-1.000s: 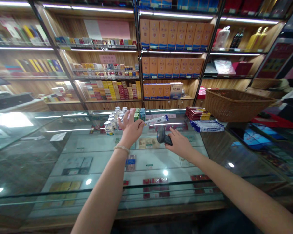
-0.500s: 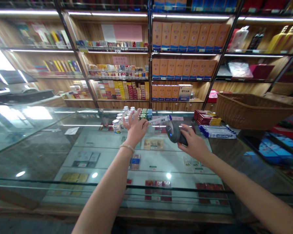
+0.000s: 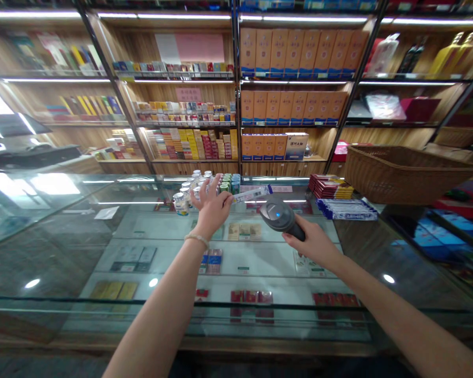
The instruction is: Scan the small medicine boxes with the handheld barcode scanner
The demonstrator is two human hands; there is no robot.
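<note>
My left hand (image 3: 213, 207) pinches one end of a slim white-and-blue packet (image 3: 252, 195), which points right with a barcode facing up. In my right hand (image 3: 313, 241) is a dark grey barcode scanner (image 3: 278, 214), its handle wrapped by my fingers and a blue light showing on its head. The scanner head sits just below and right of the packet, apart from it. Behind my left hand stand small white-capped bottles (image 3: 181, 203) and green cylindrical packs (image 3: 224, 185), partly hidden by my fingers.
The glass display counter (image 3: 173, 231) holds packs on shelves beneath its top. To the right lie blue-and-white packets (image 3: 347, 209), a stack of red-and-yellow packs (image 3: 329, 186) and a wicker basket (image 3: 402, 176). Shelves of orange boxes (image 3: 286, 52) stand behind.
The scanner head has turned, showing more of its top, and sits slightly lower against the packet. My left hand still pinches the packet. The whole view has shifted a little.
</note>
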